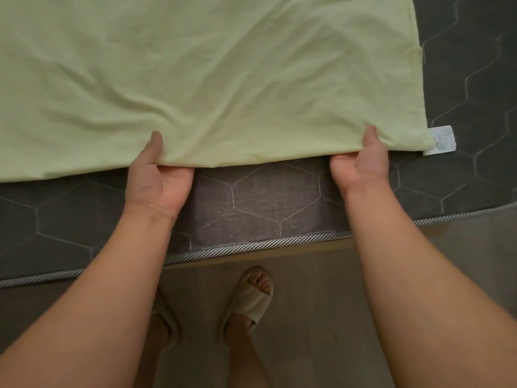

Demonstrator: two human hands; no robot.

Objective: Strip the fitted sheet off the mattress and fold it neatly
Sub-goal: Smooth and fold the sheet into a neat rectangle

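A pale green sheet (209,74) lies spread and wrinkled over the top of a dark grey quilted mattress (260,200). My left hand (159,180) grips the sheet's near edge, thumb on top and fingers curled underneath. Further right, my right hand (361,163) pinches the same edge in the same way, close to the sheet's near right corner. A white care label (442,140) sticks out at that corner. Between my hands the edge hangs slightly slack.
The mattress has a striped piped border (251,245) along its near side, with bare quilted surface to the right of the sheet. Below it is grey wood-look floor (321,317), where my feet stand in pale slippers (249,298).
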